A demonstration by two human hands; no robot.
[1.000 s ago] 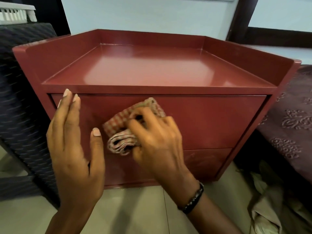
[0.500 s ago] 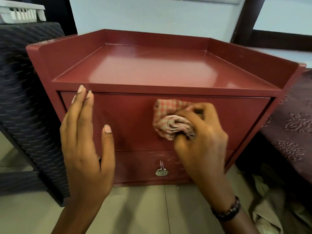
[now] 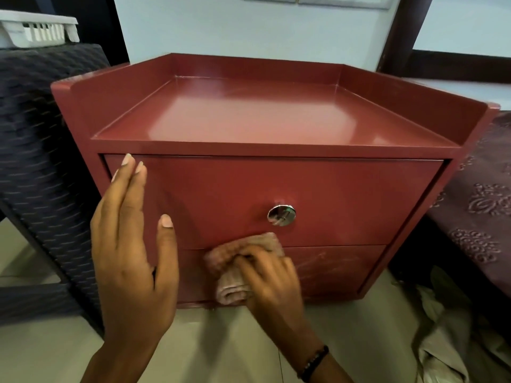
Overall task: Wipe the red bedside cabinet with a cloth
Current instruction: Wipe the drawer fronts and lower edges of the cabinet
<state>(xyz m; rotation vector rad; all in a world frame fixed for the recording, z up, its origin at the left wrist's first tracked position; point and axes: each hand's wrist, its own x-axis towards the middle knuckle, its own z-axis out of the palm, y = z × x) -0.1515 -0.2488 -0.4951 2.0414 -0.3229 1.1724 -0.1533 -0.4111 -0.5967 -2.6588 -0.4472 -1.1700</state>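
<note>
Here the red bedside cabinet (image 3: pixel 276 167) stands on a pale tiled floor (image 3: pixel 249 341), seen from above and in front, with a raised rim round three sides of its glossy top and two drawer fronts below. The right hand (image 3: pixel 272 283) grips a bunched checked cloth (image 3: pixel 240 268) and presses it against the cabinet's front at the seam between the upper drawer (image 3: pixel 345 200) and the lower drawer (image 3: pixel 340 269), left of centre; its fingers are curled over the cloth, though motion blur hides how each one lies. A dark beaded bracelet (image 3: pixel 313 362) circles that wrist. The round silver knob (image 3: pixel 281 215) of the upper drawer sits just above the cloth, apart from it. The left hand (image 3: pixel 132 244) is held upright before the left part of the upper drawer, fingers straight and pressed together, thumb spread off to the side; whether the fingertips touch the drawer front I cannot tell. Pale scuff marks show on the lower drawer to the right of the cloth. To the cabinet's left stands a dark woven unit (image 3: pixel 41 161) with a white slotted basket (image 3: pixel 36 30) on top. To the right lies a maroon embroidered bedspread (image 3: pixel 481 205), and crumpled beige fabric (image 3: pixel 448 335) lies on the floor beneath it.
</note>
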